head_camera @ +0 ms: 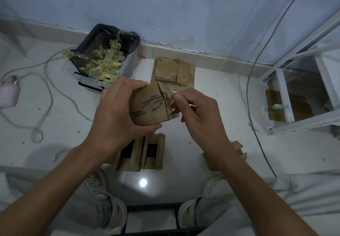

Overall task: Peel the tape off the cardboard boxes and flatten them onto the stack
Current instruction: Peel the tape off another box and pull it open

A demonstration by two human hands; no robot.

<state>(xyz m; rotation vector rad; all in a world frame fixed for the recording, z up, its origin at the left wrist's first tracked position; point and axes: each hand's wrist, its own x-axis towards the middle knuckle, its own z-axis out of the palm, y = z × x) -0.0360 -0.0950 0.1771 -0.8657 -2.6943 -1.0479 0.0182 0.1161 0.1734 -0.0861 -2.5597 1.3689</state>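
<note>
- Holding the cardboard box [147, 107] up over the floor [211, 143], your left hand [117, 114] wraps around its left side with a tight grip.
- Your right hand [198, 112] pinches a bit of tape [170, 97] at the seam on the box's right side.
- You look to be in the peeling step. The box is not flat yet.
- Next, I think you need to pull the tape slowly away along the seam while the left hand keeps the box steady. A fast tug may tear it.
- The loose tape likely goes in the bin [95, 83], which sits on the floor near the wall and holds old tape.
- The stack [174, 72] of flat boxes lies on the floor just past the box, by the wall.
- More boxes [147, 154] wait on the floor near your feet.
</note>
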